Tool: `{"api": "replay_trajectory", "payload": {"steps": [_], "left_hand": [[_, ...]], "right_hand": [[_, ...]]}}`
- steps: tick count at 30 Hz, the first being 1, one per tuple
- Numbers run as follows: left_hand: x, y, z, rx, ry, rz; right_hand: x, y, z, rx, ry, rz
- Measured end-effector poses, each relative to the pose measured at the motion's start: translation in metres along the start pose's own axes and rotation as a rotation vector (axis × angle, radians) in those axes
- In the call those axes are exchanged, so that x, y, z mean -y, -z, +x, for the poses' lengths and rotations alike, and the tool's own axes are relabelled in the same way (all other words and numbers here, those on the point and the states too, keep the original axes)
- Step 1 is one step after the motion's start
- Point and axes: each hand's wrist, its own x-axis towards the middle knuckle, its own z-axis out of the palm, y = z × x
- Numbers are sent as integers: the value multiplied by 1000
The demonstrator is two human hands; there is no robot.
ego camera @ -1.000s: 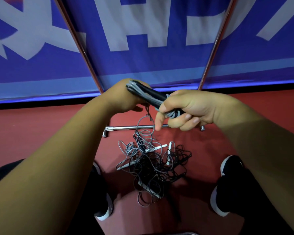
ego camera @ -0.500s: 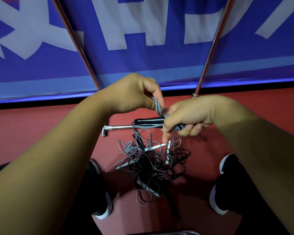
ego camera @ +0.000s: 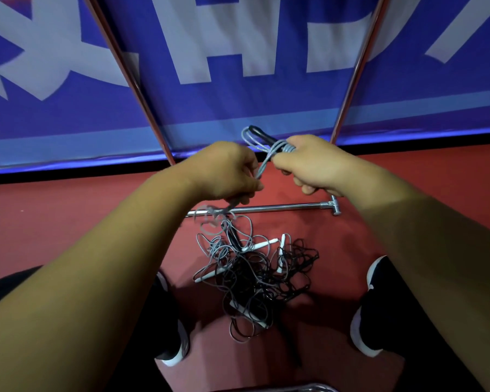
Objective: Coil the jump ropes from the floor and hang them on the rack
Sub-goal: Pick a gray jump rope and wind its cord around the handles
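right fingers: clenched round the black handles and grey coil, handles pointing up-left.
left fingers: pinching the loose grey strand just beside the coil.
strand: runs down-left from coil to the floor tangle.
rack: base bar beyond the tangle.

Tangled ropes and rack crossbar below; open red floor either side.

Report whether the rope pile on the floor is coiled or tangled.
Tangled. The rope pile lies in loose, crossing grey and black loops on the red floor, handles scattered through it.
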Motion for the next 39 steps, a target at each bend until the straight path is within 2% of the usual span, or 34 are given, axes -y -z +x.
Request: {"api": "replay_trajectory", "payload": {"steps": [2, 5, 7, 11, 15, 19, 24, 26, 32, 36, 39], "left_hand": [[0, -8, 2, -38, 78, -39], [0, -13, 5, -118, 178, -284], [3, -10, 8, -204, 179, -391], [9, -1, 9, -301, 130, -422], [4, 5, 4, -228, 57, -542], [6, 17, -2, -109, -97, -519], [6, 21, -8, 109, -276, -790], [7, 22, -8, 105, -272, -704], [9, 15, -2, -79, -143, -90], [11, 8, 2, -200, -118, -4], [9, 4, 4, -283, -55, -52]], "right_hand": [[5, -3, 0, 2, 37, 125], [10, -3, -3, 63, 41, 336], [14, -1, -7, 112, 33, 446], [17, 5, -10, 139, -35, 585], [17, 7, -9, 89, -94, 645], [14, 7, -7, 68, -108, 660], [15, 10, -6, 43, -100, 640], [16, 11, -7, 65, -96, 630], [18, 10, -13, 141, -103, 580], [18, 10, -14, 175, -90, 600], [20, 11, -13, 141, -96, 647]]}}
